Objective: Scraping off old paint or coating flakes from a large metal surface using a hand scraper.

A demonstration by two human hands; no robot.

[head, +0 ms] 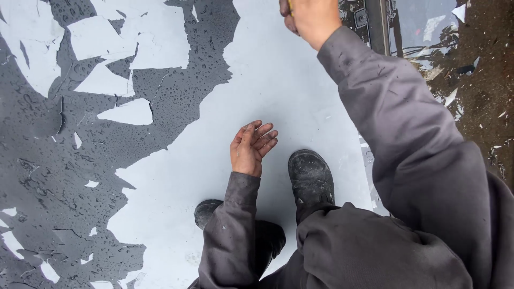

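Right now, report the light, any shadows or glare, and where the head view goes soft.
Head view: flat, even daylight; only faint shadow under the scuffed black boot. No harsh glare on the wet, peeling pale-grey surface; droplets stay sharp. The right hand is cut by the top edge; the open left hand is crisp.

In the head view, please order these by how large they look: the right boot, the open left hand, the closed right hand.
Largest to smallest:
1. right boot
2. left hand
3. right hand, partly cut off by the frame edge and nearer the camera, so its rank is unsure.
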